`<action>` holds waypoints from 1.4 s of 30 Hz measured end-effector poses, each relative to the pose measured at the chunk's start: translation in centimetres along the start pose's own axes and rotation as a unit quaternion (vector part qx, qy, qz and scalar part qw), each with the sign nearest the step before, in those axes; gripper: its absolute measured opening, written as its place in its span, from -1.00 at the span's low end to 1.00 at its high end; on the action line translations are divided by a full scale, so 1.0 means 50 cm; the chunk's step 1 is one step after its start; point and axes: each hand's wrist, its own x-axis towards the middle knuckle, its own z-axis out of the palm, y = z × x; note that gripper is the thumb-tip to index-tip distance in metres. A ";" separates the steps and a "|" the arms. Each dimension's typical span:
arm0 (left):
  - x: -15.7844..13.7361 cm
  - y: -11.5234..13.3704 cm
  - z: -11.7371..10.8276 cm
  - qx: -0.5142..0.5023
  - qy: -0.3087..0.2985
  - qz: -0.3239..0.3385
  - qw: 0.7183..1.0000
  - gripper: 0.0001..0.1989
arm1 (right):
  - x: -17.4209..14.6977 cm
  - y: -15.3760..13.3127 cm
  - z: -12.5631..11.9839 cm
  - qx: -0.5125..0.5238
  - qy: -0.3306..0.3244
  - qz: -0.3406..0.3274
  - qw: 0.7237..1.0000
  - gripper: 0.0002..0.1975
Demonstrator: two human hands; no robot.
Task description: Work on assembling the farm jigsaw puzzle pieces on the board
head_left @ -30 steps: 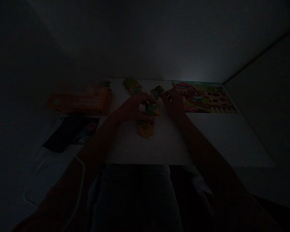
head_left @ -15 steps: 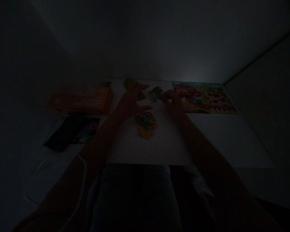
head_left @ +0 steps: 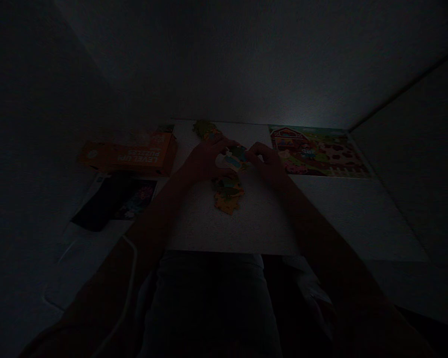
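Observation:
The picture is very dark. On the white table, a few puzzle pieces (head_left: 231,161) in blue, green and pale tones lie together between my hands. My left hand (head_left: 205,158) curves round their left side, fingers at the far edge and thumb at the near edge, seeming to grip them. My right hand (head_left: 267,161) pinches a green puzzle piece (head_left: 240,151) at their right side. Just nearer to me is a pile of orange and green puzzle pieces (head_left: 228,194). Another pile of green pieces (head_left: 205,128) sits beyond my left hand, which partly covers it.
At right lies a farm picture (head_left: 321,151) with a barn and a cow. An orange puzzle box (head_left: 134,154) stands at left. Nearer are a dark pouch-like object (head_left: 100,204) and a dark printed sheet (head_left: 140,199). A white cable (head_left: 134,258) crosses my left forearm.
My left hand has closed in on the puzzle pieces, its thumb and fingers nearer together. My right hand has shifted slightly left with its piece, close against the others.

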 end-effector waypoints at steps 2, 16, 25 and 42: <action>0.000 -0.008 0.003 0.003 0.020 -0.006 1.000 -0.13 | 0.002 0.005 0.001 -0.004 0.028 0.017 0.999 -0.37; 0.005 0.011 -0.015 0.035 0.022 -0.015 0.999 -0.19 | 0.017 0.024 -0.010 -0.029 0.127 0.049 0.990 -0.36; 0.005 0.012 -0.020 0.033 0.030 0.002 0.999 -0.19 | 0.016 0.034 -0.007 -0.017 0.132 0.023 0.991 -0.49; 0.003 0.023 -0.037 -0.004 -0.052 0.041 0.998 -0.48 | 0.027 0.036 -0.002 0.095 0.162 0.041 0.981 -0.29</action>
